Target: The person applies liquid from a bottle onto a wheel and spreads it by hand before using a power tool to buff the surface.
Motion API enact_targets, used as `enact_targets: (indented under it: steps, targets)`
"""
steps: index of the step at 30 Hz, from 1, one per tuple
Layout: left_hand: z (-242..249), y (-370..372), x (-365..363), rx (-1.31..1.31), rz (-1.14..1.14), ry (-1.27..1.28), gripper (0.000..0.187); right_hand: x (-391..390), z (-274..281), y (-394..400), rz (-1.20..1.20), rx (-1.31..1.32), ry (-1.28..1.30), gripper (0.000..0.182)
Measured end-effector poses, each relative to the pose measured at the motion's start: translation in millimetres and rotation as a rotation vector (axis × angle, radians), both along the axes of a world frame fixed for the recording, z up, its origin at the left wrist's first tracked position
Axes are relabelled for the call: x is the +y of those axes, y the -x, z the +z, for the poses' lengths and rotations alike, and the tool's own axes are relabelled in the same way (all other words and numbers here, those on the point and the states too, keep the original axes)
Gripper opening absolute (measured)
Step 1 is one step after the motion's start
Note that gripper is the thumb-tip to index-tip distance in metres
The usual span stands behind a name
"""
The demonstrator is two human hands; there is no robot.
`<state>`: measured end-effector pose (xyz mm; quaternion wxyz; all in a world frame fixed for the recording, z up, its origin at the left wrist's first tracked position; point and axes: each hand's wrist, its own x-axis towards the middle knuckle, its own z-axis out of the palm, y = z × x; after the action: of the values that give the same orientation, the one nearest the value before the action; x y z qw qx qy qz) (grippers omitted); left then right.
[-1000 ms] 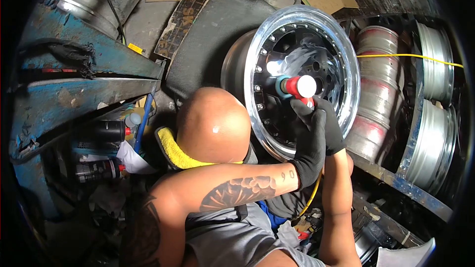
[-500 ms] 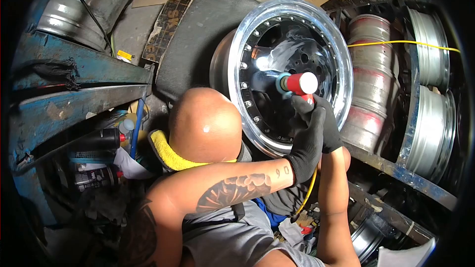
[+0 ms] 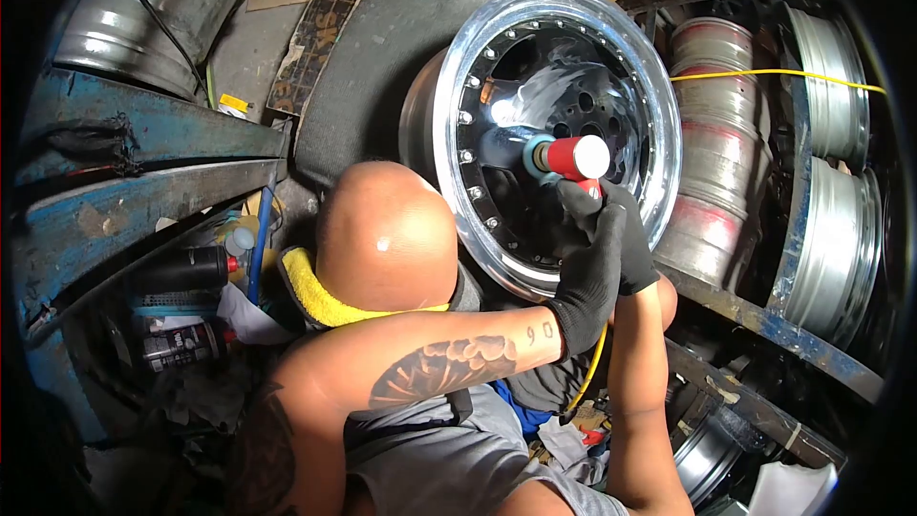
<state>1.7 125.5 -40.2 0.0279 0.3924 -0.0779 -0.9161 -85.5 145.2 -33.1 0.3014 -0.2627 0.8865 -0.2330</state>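
Observation:
A chrome-lipped wheel [image 3: 460, 86] with a black centre stands on edge against a black mat [image 3: 368, 67]. A red and white hand polisher [image 3: 576, 157] presses its teal pad [image 3: 535, 157] on the black face. Both hands wear black gloves. My left hand [image 3: 587, 277], on a tattooed forearm reaching across from the left, wraps the tool's lower grip. My right hand [image 3: 630, 234] rises from below and clasps the grip just under the red body. My bare knee [image 3: 387, 234] rests against the wheel's lower left, and a yellow cloth [image 3: 315, 294] lies beneath it.
Bare metal rims [image 3: 831, 86] are stacked on a blue rack at the right, and a yellow hose [image 3: 764, 75] stretches across them. Spray cans [image 3: 186, 269] and rags crowd the lower left, under worn blue beams [image 3: 143, 134]. Cardboard lies behind the wheel.
The polisher pad has slid a little to the left across the black wheel face, both hands going with it. The whole view has drifted, so the wheel sits further left.

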Motion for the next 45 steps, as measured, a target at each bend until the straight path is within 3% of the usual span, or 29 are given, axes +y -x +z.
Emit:
enact_targets:
  steps: [11, 20, 23, 26, 30, 34, 41, 45]
  targets:
    - [-12.8, -12.9, -22.9, -0.006, 0.093, 0.033, 0.060, -37.5, 0.6, -13.5, 0.376, 0.161, 0.060, 0.035]
    - [-13.9, -8.9, -17.8, 0.007, 0.064, 0.035, 0.057, -48.9, 4.4, -14.4, 0.291, 0.062, 0.033, 0.034]
    - [-12.4, -4.0, -9.5, 0.021, 0.027, 0.036, 0.056, -28.0, -2.0, -4.0, 0.446, 0.185, 0.115, 0.035]
    - [-10.4, 1.8, -0.6, 0.034, -0.008, 0.031, 0.055, -23.5, 1.7, -4.1, 0.103, -0.009, 0.041, 0.036]
    - [-9.8, 4.0, 7.3, 0.050, -0.057, 0.027, 0.053, -8.4, -1.7, 0.4, -0.078, -0.116, 0.090, 0.024]
    - [-8.9, 8.8, 14.3, 0.069, -0.097, 0.017, 0.052, 7.9, -2.4, 4.2, -0.212, -0.143, 0.057, 0.025]
    - [-9.7, 8.0, 20.3, 0.076, -0.137, 0.010, 0.050, 45.6, -28.3, 9.3, -0.401, -0.203, 0.254, 0.039]
    - [-10.0, 7.2, 22.8, 0.064, -0.133, 0.004, 0.049, 37.1, -15.7, 0.7, -0.299, -0.145, 0.208, 0.038]
